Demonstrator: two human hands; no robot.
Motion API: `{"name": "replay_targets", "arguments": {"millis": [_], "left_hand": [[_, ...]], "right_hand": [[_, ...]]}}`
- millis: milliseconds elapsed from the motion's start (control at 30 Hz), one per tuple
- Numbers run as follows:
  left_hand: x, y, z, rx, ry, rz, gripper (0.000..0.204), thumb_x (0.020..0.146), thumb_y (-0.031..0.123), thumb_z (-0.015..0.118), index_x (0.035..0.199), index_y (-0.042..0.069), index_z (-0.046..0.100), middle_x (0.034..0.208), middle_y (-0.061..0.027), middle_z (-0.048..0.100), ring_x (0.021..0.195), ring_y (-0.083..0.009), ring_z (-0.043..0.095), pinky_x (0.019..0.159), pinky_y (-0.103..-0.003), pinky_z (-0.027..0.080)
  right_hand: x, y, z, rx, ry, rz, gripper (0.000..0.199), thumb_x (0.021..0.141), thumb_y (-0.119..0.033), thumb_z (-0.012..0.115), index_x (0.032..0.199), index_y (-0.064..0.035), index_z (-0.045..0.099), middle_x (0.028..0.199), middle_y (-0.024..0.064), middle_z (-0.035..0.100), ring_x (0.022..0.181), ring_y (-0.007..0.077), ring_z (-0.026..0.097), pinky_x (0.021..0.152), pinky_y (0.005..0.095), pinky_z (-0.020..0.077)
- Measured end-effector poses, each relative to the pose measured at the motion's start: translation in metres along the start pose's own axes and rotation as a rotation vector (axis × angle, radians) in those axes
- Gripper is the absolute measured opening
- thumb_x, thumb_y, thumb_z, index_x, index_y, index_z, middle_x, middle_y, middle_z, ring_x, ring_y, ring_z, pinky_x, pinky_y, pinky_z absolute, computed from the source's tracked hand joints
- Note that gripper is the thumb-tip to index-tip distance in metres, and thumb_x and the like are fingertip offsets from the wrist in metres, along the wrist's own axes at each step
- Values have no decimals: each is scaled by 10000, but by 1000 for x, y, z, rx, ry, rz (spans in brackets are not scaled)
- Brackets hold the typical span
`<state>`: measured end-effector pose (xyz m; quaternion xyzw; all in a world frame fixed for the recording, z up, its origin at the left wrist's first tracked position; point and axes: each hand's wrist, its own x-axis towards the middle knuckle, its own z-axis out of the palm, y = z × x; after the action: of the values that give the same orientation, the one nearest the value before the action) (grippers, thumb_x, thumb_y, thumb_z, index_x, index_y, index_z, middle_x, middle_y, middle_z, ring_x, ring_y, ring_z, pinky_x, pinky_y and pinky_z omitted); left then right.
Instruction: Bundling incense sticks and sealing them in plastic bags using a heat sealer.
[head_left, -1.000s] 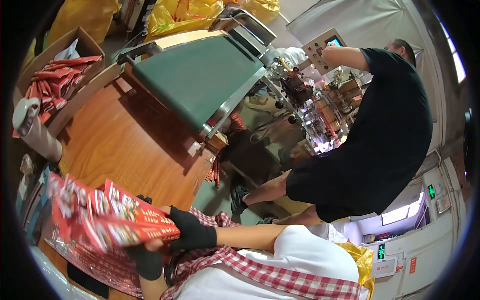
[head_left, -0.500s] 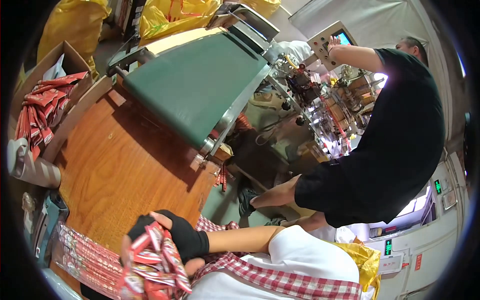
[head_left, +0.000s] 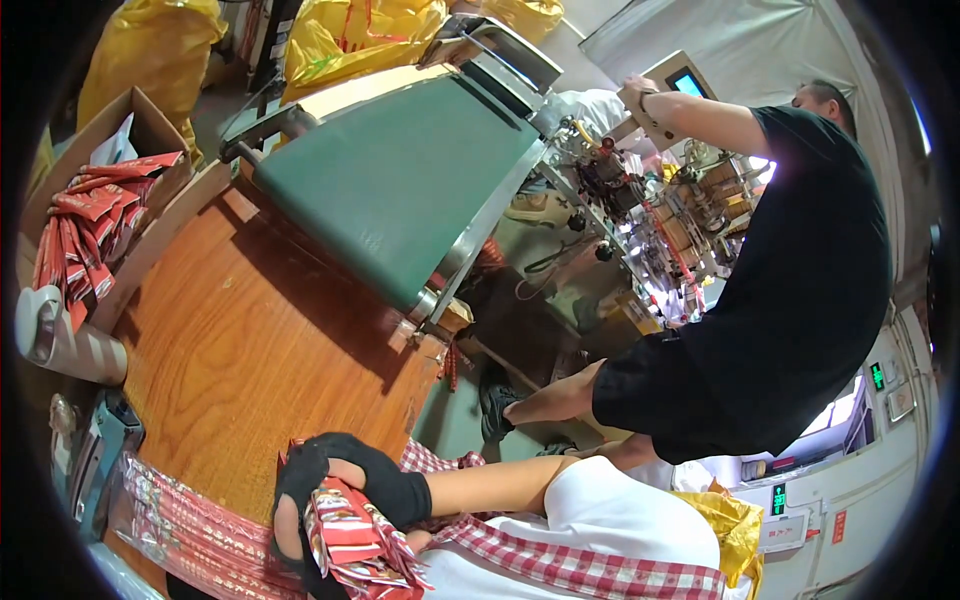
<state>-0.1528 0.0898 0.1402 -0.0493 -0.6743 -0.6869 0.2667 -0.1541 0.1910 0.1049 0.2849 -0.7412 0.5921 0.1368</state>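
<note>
A bunch of red-and-white printed sachets (head_left: 362,540) is gathered in front of my body at the lower edge. My right hand (head_left: 385,482), in a black glove with bare fingertips, curls over the top of the bunch and grips it. On the bunch's left side is my left hand (head_left: 288,528), also in a black glove; its bare finger bends against the sachets, and much of it is hidden or cut off by the lower edge. Left of the hands lies a clear plastic bag (head_left: 190,520) with rows of red-and-white packets inside.
Ahead of the wooden table (head_left: 270,350) stands a green conveyor belt (head_left: 390,180). At left are a cardboard box (head_left: 135,270) holding red sachets, a pale striped cylinder (head_left: 85,345) and a blue-grey device (head_left: 110,445). A person in black (head_left: 800,270) stands by a machine (head_left: 670,200) at right.
Both hands and the sachets have shifted a little to the right, with my right hand further over the top. The other person's hand has moved left off the control panel's screen.
</note>
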Motion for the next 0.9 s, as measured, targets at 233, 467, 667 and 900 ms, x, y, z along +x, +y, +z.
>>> {"name": "replay_targets", "arguments": {"millis": [233, 467, 667, 900], "left_hand": [[-21, -7, -17, -400, 31, -191, 339, 890, 268, 624, 1076, -6, 550, 998, -122, 651, 941, -261, 641, 875, -393, 513], [-19, -47, -103, -922, 66, -860, 511, 864, 305, 644, 1263, 24, 494, 1061, -92, 613, 919, -195, 607, 832, -355, 523], [-38, -27, -100, -859, 54, -983, 570, 837, 412, 713, 1228, 38, 533, 1018, -69, 631, 886, -185, 622, 779, -334, 540], [-89, -13, -106, 176, -150, -398, 656, 753, 168, 826, 1293, 24, 483, 1212, -105, 555, 1148, -228, 541, 970, -362, 449]], "right_hand": [[-11, -14, 10, -61, -218, 316, 643, 767, -469, 707, 1209, -37, 530, 1030, 155, 620, 924, 363, 617, 822, 391, 480], [-24, -18, -5, 420, -610, 744, 927, 673, -368, 863, 1380, -32, 368, 1263, 136, 576, 1178, 298, 554, 958, 403, 452], [-76, -24, 19, 722, -580, 934, 883, 726, -228, 855, 1430, -15, 366, 1367, 85, 513, 1258, 172, 457, 1085, 363, 364], [-87, -31, -9, 570, -317, 1176, 620, 753, -135, 776, 1299, -16, 506, 1196, 82, 610, 1096, 184, 599, 935, 345, 507]]}}
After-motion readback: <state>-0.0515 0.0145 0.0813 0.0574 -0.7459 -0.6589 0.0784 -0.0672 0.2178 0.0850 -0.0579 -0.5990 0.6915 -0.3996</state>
